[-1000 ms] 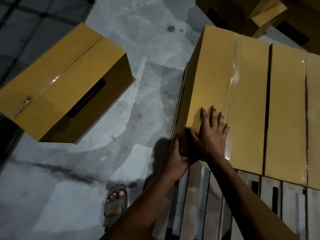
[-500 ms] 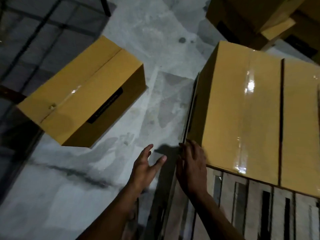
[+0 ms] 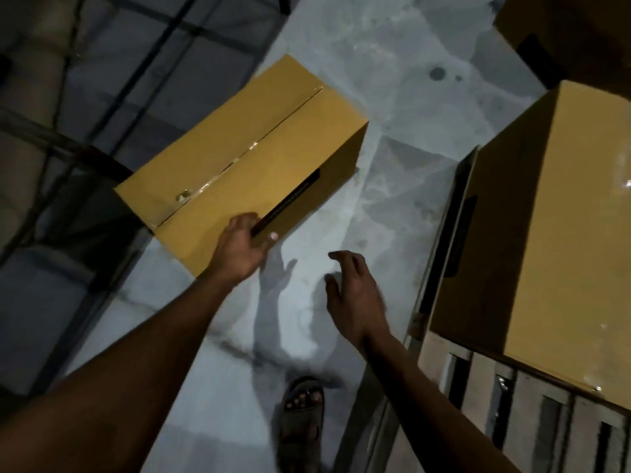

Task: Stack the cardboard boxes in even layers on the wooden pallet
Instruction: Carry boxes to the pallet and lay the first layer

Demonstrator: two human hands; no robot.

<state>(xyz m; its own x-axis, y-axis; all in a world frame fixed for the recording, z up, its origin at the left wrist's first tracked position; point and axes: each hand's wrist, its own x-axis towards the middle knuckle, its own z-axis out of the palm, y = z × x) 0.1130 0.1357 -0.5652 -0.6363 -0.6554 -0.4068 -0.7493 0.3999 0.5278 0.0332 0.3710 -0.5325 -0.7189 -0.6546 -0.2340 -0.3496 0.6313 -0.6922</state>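
Note:
A loose cardboard box [image 3: 239, 158] with a taped seam and a dark label lies on the concrete floor, left of centre. My left hand [image 3: 244, 245] grips its near edge, fingers over the top face and thumb on the labelled side. My right hand [image 3: 353, 295] hovers over the floor between that box and the pallet, fingers loosely curled and holding nothing. At the right a stacked cardboard box [image 3: 553, 233] sits on the wooden pallet [image 3: 478, 380], whose pale slats show below it.
More cardboard boxes [image 3: 566, 32] stand at the top right. A dark metal frame [image 3: 102, 80] runs along the left behind the loose box. My sandalled foot [image 3: 302, 414] is on the floor [image 3: 392, 199] near the pallet's corner.
Both hands have left the box on the pallet and swung left. My left hand has reached the loose box and taken its near edge. The view has turned toward that box.

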